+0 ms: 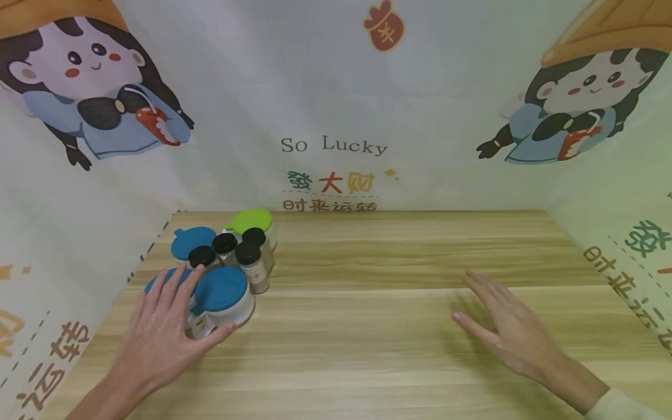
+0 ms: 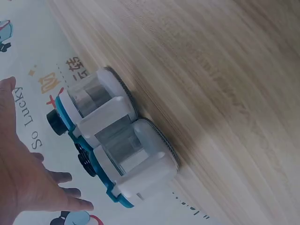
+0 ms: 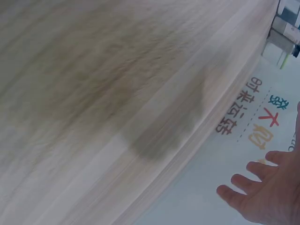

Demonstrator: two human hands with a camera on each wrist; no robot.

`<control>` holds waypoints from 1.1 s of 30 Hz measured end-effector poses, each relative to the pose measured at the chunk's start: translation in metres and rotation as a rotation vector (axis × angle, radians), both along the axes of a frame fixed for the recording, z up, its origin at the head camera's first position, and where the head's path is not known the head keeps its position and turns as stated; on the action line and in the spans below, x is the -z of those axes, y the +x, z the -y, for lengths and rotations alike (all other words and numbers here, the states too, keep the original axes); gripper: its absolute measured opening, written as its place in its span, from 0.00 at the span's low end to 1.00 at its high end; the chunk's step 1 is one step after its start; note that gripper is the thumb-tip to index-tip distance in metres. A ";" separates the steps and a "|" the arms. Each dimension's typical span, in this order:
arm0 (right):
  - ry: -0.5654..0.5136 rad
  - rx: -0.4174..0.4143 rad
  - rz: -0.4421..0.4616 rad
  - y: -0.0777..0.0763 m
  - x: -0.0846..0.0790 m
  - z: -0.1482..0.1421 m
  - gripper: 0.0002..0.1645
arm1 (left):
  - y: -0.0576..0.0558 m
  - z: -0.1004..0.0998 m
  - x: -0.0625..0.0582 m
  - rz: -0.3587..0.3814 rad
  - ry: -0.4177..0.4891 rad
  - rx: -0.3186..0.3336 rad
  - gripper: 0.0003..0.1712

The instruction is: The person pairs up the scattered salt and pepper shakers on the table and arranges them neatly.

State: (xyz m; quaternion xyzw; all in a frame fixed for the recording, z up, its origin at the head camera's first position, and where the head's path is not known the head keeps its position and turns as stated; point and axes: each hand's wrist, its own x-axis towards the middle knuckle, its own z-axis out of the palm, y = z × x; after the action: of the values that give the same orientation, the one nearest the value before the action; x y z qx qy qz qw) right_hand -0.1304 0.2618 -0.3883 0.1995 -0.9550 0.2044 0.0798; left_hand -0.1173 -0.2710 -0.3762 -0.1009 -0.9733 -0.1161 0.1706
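Note:
My left hand, fingers spread and thumb out to the side, hovers by the near blue-lidded jars at the left of the table and grips nothing. The nearest jar has a round blue lid and a white handle; a second blue lid is partly hidden behind my fingers. In the left wrist view, two clear jars with white handles stand side by side beyond the left hand. Over the right half of the table my right hand is held with straight fingers, holding nothing.
Behind the near jars stand several black-capped shaker bottles, another blue-lidded jar and a green-lidded jar. The wood-grain table meets a printed cloth at the back and both sides.

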 end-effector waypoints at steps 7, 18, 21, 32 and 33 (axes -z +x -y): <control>-0.091 -0.070 0.037 -0.018 -0.005 0.025 0.41 | -0.007 0.017 -0.002 -0.068 0.086 0.224 0.65; -0.252 -0.120 0.126 -0.052 -0.009 0.064 0.40 | -0.025 0.040 -0.009 0.098 0.028 0.385 0.66; -0.313 -0.177 0.174 -0.061 -0.007 0.079 0.40 | -0.030 0.045 -0.010 0.131 0.035 0.391 0.66; -0.233 -0.384 0.258 -0.089 -0.010 0.154 0.38 | -0.034 0.056 -0.007 0.258 0.023 0.398 0.48; -0.218 -0.394 0.249 -0.091 -0.010 0.162 0.38 | -0.034 0.056 -0.007 0.256 0.029 0.396 0.47</control>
State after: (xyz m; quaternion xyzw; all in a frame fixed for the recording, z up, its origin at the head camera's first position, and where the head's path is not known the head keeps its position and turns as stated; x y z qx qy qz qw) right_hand -0.2216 0.1001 -0.3782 0.3453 -0.8725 0.3407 -0.0588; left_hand -0.1509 -0.3268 -0.3694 -0.2720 -0.9464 -0.1729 0.0209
